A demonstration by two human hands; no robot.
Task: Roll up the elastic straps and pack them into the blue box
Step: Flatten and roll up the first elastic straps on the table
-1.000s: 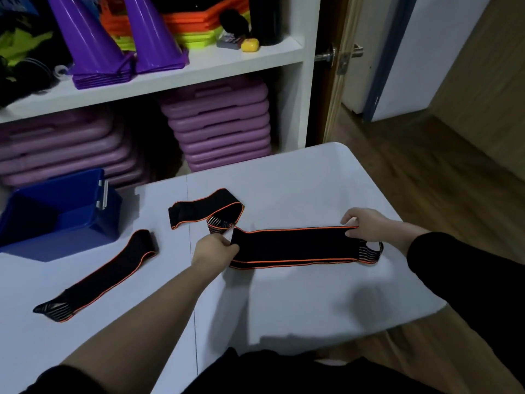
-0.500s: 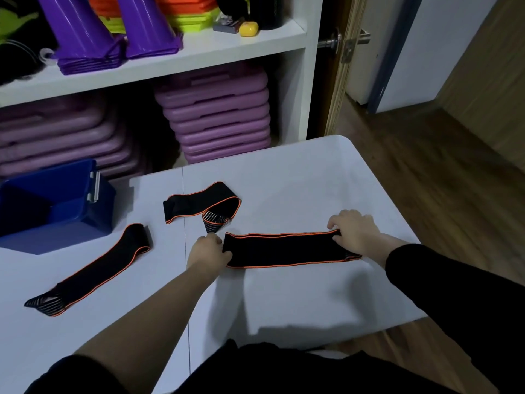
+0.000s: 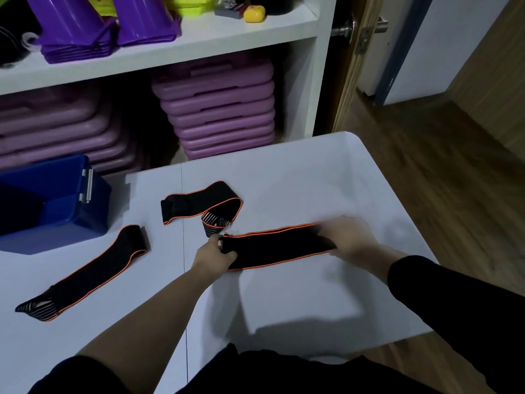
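The strap's striped right end, which showed beyond the right hand a second ago, is now out of sight under that hand, and the right hand [image 3: 350,240] has come in along the band, so the length showing between the hands is shorter. Nearest on the white table [image 3: 312,294], the held black, orange-edged elastic strap [image 3: 278,247] lies flat between the hands. The left hand [image 3: 213,254] pinches its left end, thumb on top. The right hand is motion-blurred over the right end, and whether it clasps the band cannot be told.

Just beyond the left hand's fingers lies the striped end of a folded second strap [image 3: 199,204]. Further left a third strap [image 3: 93,270] lies stretched out, between the hands and the open blue box [image 3: 65,220] at the table's far left edge. Behind stands a white shelf unit [image 3: 312,81] with stacked purple boards [image 3: 221,109] and, above, purple cones [image 3: 74,27].
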